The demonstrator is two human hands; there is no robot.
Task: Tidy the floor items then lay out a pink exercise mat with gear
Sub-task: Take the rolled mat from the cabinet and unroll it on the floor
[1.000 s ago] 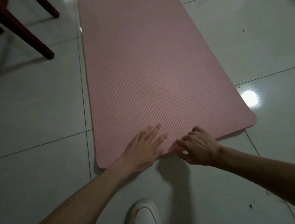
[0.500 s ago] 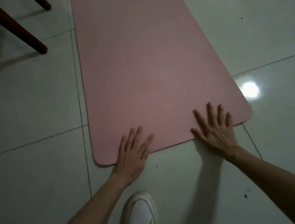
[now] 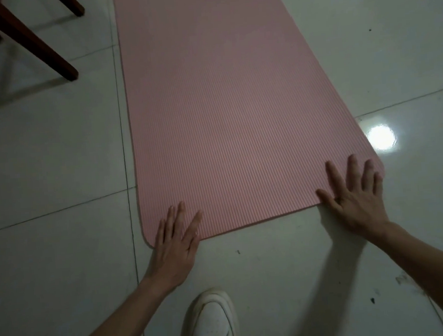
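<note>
A ribbed pink exercise mat (image 3: pixel 226 109) lies unrolled flat on the pale tiled floor, running away from me. My left hand (image 3: pixel 175 240) rests flat, fingers spread, on the mat's near left corner. My right hand (image 3: pixel 355 197) lies flat with its fingers apart on the near right corner. Both palms overlap the mat's near edge and the floor. Neither hand holds anything. No exercise gear is in view.
Dark wooden chair legs (image 3: pixel 36 47) stand on the floor at the top left, beside the mat's left side. My white shoe (image 3: pixel 211 325) is on the tiles just in front of the mat. A bright lamp reflection (image 3: pixel 381 138) shines on the floor at the right.
My hands were together at the middle of the near edge, the right one curled. They have slid apart to the two corners, and the right hand has flattened out.
</note>
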